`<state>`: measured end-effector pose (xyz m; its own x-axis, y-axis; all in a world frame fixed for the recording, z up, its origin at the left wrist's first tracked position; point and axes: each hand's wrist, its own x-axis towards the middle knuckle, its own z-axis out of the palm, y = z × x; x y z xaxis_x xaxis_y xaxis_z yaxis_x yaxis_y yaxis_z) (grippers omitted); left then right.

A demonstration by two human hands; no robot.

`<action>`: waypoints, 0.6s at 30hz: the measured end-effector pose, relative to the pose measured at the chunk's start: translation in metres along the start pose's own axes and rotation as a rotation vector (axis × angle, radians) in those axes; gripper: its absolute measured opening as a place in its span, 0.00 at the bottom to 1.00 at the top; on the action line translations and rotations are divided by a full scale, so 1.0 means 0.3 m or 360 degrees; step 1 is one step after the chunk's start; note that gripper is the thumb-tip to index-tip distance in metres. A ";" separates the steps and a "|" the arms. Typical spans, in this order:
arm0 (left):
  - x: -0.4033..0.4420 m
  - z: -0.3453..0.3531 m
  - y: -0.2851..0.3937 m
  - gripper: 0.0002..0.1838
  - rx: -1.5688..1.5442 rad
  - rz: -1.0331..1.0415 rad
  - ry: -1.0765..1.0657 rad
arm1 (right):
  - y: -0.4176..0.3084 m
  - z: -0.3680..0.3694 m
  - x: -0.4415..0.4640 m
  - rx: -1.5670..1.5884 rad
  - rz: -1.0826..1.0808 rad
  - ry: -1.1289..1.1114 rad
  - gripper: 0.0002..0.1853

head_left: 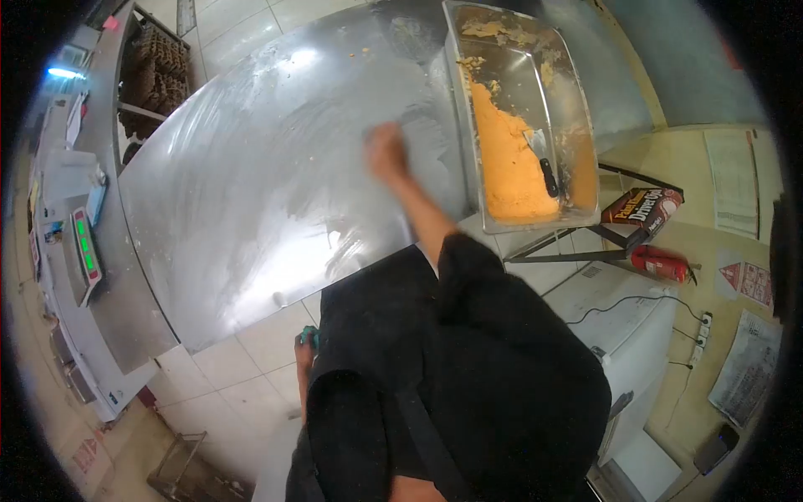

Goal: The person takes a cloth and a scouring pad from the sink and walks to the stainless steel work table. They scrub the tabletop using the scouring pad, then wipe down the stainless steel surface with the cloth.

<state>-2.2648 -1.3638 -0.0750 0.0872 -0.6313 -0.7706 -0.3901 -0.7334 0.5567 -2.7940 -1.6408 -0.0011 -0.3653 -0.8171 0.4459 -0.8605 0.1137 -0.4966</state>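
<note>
My right hand (386, 153) is over the middle of a smeared stainless steel table (251, 151). Motion blurs its fingers, so I cannot make out whether anything is in them. Down by my side, below the table's front edge, my left hand (303, 355) is closed on a crumpled green cloth (309, 336). To the right of my right hand sits a deep metal tray (465, 159) holding a soft orange mixture (512, 180). A scraper with a black handle (548, 177) lies in the tray, its metal blade against the mixture.
A digital scale (86, 247) with a green display stands on the left counter (138, 322). At right are a dark printed bag (644, 207), a red fire extinguisher (662, 263) and a white chest-like appliance (627, 314) with a cable. Crumbs lie near the table's far edge.
</note>
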 end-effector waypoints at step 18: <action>-0.092 -0.078 0.027 0.22 0.0174 -0.0125 0.0085 | 0.188 -0.035 0.460 -0.0401 0.0626 0.0176 0.17</action>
<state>-2.2490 -1.3580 -0.0419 0.1688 -0.5877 -0.7913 -0.4776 -0.7510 0.4559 -2.8967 -1.7412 0.0403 -0.7045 -0.6210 0.3436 -0.7035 0.5470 -0.4538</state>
